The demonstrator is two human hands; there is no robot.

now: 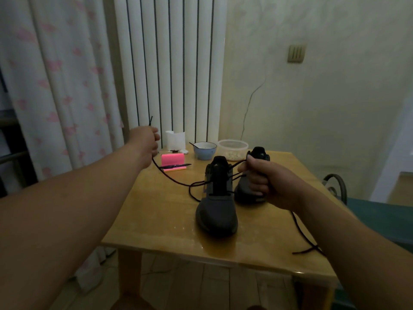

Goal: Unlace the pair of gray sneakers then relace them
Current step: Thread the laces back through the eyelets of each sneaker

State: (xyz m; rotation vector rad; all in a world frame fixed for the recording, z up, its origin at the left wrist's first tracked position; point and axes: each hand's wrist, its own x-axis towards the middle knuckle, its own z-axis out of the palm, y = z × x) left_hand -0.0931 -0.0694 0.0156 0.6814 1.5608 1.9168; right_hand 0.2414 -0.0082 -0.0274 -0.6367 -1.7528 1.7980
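Two gray sneakers stand on the wooden table (156, 215), toes toward me. The nearer sneaker (218, 202) has a black lace (172, 176) threaded through its lower eyelets. My left hand (146, 142) is stretched out far to the left above the table edge and grips one end of that lace, whose tip sticks up past the fist. My right hand (266, 184) pinches the other lace strand in front of the second sneaker (252, 173), which it partly hides. A loose lace end (301, 233) trails under my right forearm near the table's right edge.
At the back of the table stand a pink holder (173, 159) with a pen (176, 166), a blue bowl (204, 151) with a spoon, a lidded plastic tub (232, 148) and a folded white paper (175, 139). Behind are a white radiator and a curtain. A chair (337, 184) is at the right.
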